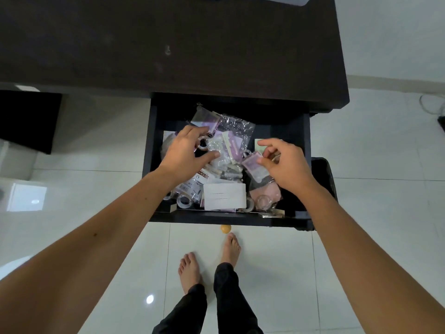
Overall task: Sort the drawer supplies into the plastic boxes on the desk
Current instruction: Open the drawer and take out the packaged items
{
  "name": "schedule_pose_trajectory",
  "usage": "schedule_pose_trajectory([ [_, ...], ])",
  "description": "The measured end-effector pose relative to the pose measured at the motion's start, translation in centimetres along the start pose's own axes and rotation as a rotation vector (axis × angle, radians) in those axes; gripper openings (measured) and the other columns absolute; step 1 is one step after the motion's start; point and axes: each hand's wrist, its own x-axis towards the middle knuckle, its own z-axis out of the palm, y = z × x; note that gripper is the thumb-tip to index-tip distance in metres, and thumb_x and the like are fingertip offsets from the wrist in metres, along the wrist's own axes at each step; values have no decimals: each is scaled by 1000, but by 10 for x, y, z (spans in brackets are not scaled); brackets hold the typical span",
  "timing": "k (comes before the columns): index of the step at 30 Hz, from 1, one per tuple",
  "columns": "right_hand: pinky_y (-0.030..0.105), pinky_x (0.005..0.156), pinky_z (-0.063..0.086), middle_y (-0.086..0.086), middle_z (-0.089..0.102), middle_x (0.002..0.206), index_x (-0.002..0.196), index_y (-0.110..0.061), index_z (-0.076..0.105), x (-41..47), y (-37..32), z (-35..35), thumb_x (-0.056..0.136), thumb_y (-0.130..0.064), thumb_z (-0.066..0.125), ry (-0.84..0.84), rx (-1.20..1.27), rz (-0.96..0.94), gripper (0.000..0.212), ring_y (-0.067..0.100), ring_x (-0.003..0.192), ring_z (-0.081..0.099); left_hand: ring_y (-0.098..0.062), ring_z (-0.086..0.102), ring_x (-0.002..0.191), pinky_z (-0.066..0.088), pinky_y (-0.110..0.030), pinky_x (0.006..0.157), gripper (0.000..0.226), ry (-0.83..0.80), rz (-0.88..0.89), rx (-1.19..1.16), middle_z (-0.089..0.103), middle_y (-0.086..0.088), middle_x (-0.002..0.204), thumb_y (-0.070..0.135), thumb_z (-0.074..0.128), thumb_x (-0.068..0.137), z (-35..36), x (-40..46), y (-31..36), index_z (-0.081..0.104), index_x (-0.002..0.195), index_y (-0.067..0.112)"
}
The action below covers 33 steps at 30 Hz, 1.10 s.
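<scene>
The black drawer [228,219] stands pulled out under the dark desk [168,44]. It is full of supplies: clear plastic bags [231,131], small purple packets [252,166], tape rolls [184,201] and a white paper pack [225,196]. My left hand [185,153] hovers over the left side with fingers spread, its thumb against a clear bag. My right hand [284,162] is over the right side, fingers loosely curved, thumb at the edge of a purple packet; no firm grip shows. Two corners of the plastic boxes [298,0] peek in at the desk's far edge.
A round orange knob [225,229] sticks out of the drawer front. A black bin [323,169] stands right of the drawer. My bare feet [231,247] are on the glossy white tile floor. A dark cabinet [26,119] sits at the left.
</scene>
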Motion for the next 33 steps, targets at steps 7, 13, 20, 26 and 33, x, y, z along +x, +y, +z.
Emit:
schedule_pose_trajectory([
  [7,10,73,49,-15,67,88,133,-21,70,20,-3,2,92,-12,81,-25,107,17,44,0,75,62,-11,53,103,51,-31,100,69,46,-111,-50,52,3,122,45,86,82,17,10,-5,61,141,20],
  [13,34,82,59,-5,75,98,108,-37,77,16,-2,-10,98,-14,73,58,229,66,25,18,91,72,4,50,80,38,-1,70,35,91,-147,-130,57,12,100,31,89,83,15,9,-3,70,111,22],
  [20,28,98,57,-7,70,98,144,-22,63,27,-13,13,96,-16,76,-34,405,104,50,8,93,67,-28,74,88,64,-41,85,29,10,-201,-449,77,-6,93,26,92,79,5,9,-3,71,98,22],
  [26,48,94,60,-9,76,99,112,-34,79,34,-26,29,94,-31,77,-49,301,76,18,16,96,72,-43,73,106,64,-44,90,44,-133,-174,-696,74,-21,116,8,88,79,-4,8,1,72,118,15],
  [33,39,86,61,-5,75,95,98,-25,81,32,-31,33,92,-36,79,-30,307,78,12,13,86,70,-38,75,95,65,-45,87,54,-179,-183,-763,76,-17,113,19,87,74,-7,-1,2,70,124,8],
])
